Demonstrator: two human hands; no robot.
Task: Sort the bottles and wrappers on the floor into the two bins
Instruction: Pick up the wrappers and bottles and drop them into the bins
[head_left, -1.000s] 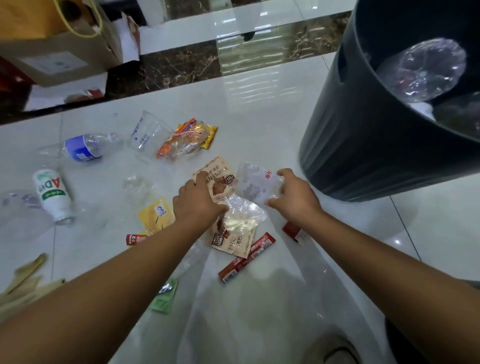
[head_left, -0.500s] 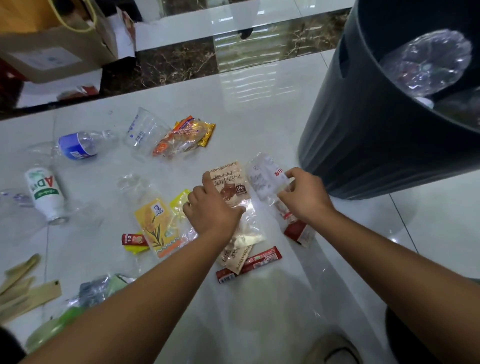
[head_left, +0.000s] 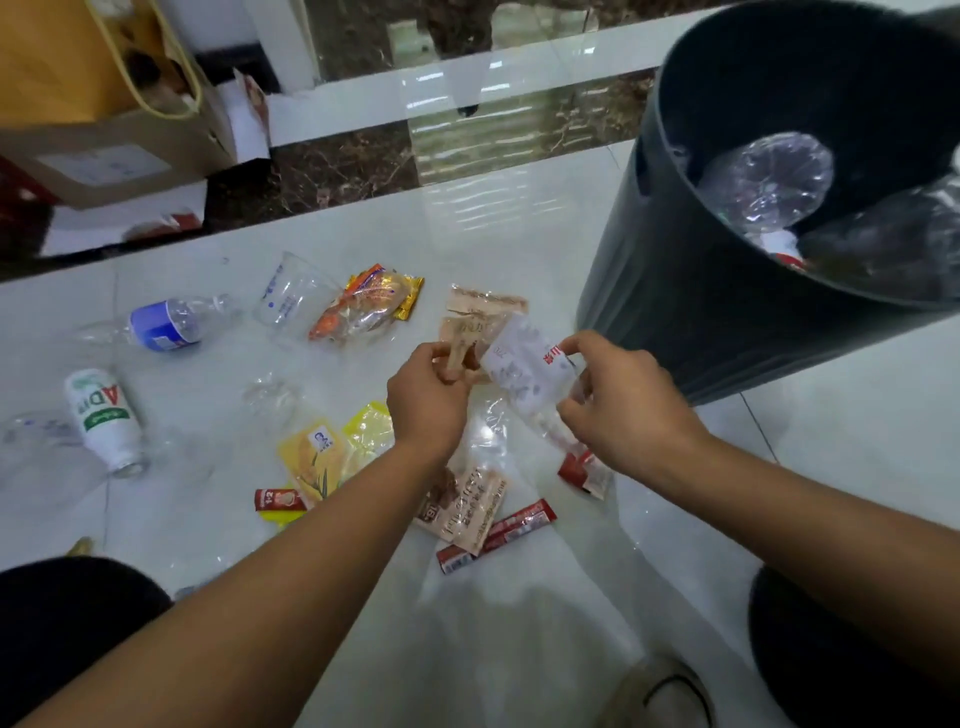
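- Nearest, btwn the forearms: red stick wrappers (head_left: 496, 535) and a tan floor wrapper (head_left: 467, 506) lay overlapping on the floor (head_left: 857, 441), not yet sorted.
- Red sachet (head_left: 584, 470) lay just under the right wrist; yellow wrapper (head_left: 314, 457) lay left of the left wrist.
- Left grip (head_left: 428, 400) pinched a tan wrapper (head_left: 470, 332) off the floor, thumb vs fingers.
- Right grip (head_left: 618, 405) pinched a clear printed wrapper (head_left: 524, 369) by its edges. Both were raised and touching, prob. being bunched so one trip serves.
- Left side: white bottle (head_left: 101, 415) and blue-label bottle (head_left: 166, 325) lay on their sides, well apart from the hands.
- Mid-far: clear cup (head_left: 291, 301) beside an orange snack wrapper (head_left: 369, 304).
- Far right: dark bin (head_left: 701, 291) stood near the right grip and held crushed clear bottles (head_left: 769, 176), so I'd judge the wrappers belong elsewhere. Couldn't tell where the 2nd bin was.
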